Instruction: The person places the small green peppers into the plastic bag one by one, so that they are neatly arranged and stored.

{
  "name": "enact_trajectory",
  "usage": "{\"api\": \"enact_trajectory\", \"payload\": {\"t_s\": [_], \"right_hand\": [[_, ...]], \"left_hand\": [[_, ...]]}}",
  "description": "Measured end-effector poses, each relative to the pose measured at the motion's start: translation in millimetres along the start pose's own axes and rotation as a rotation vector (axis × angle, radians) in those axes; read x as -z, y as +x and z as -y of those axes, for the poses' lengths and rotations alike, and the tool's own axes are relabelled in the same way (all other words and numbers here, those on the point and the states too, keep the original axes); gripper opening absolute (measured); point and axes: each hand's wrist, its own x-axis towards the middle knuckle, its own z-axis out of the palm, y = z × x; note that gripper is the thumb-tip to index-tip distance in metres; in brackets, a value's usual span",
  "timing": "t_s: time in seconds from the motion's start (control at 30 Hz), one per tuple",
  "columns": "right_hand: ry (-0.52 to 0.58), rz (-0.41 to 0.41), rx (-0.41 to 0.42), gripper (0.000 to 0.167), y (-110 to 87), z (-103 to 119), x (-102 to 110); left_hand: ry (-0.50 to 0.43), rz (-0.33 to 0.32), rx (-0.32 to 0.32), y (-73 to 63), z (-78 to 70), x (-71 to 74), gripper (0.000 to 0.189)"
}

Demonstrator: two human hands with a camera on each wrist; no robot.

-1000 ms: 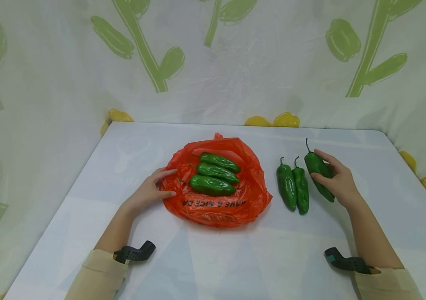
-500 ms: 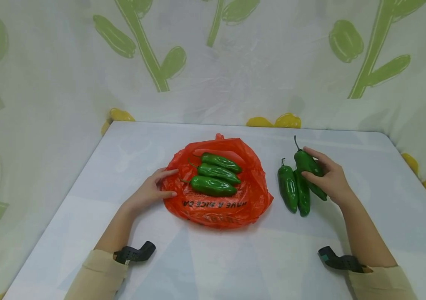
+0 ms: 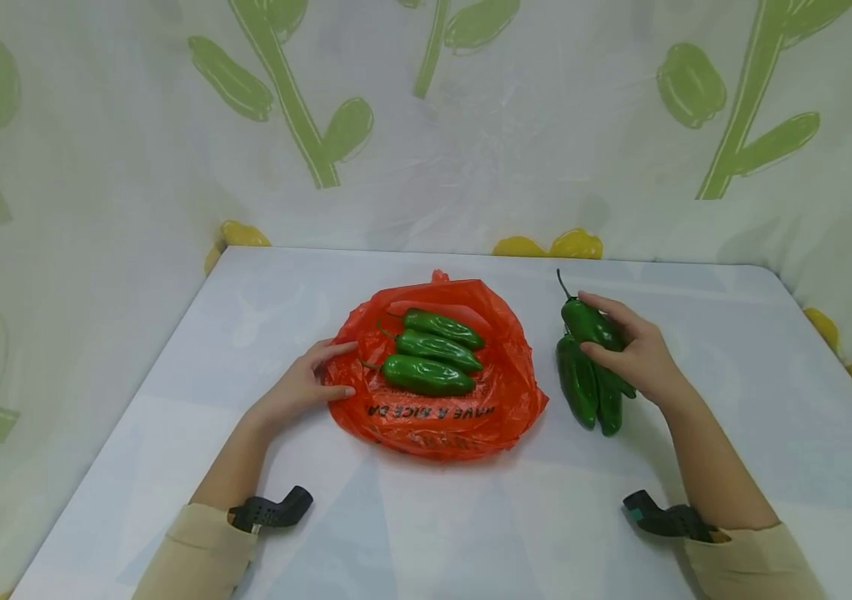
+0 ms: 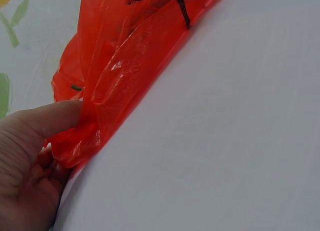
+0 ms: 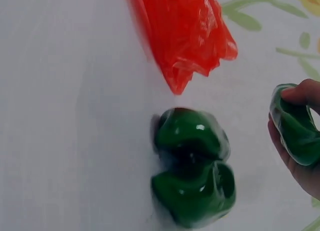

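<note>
A red plastic bag (image 3: pixel 504 408) lies spread open on the table, three green peppers (image 3: pixel 428 375) side by side on it. My left hand (image 3: pixel 302 390) is at the bag's left edge; in the left wrist view its thumb and fingers pinch the crumpled red plastic (image 4: pixel 115 86). My right hand (image 3: pixel 639 354) grips another green pepper (image 3: pixel 589 323) by its sides, stem pointing away. That pepper overlaps two more green peppers (image 3: pixel 578 387) lying on the table right of the bag. In the right wrist view the held pepper (image 5: pixel 295 128) is raised beside this pair (image 5: pixel 192 166).
The white table (image 3: pixel 426 533) has a pale triangle pattern. Behind it hangs a light cloth (image 3: pixel 531 125) printed with green plants and yellow shapes. Black wrist cameras (image 3: pixel 272 508) sit at both beige sleeves (image 3: pixel 756 558).
My right hand has moved left with the held pepper, from beside the loose pair to over it. My left hand stays at the bag's edge; the peppers on the bag have not moved.
</note>
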Motion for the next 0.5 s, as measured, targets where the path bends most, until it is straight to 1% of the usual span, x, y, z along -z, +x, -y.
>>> {"api": "enact_trajectory", "payload": {"t_s": [0.13,0.5], "right_hand": [[-0.007,0.031,0.041,0.064,2.1,10,-4],[0.032,0.065,0.163,0.062,5.4,34,-16]], "left_hand": [[0.003,0.001,-0.012,-0.1,0.7,-0.1,0.065],[0.019,-0.003,0.008,-1.2,-1.4,0.3,0.065]]}}
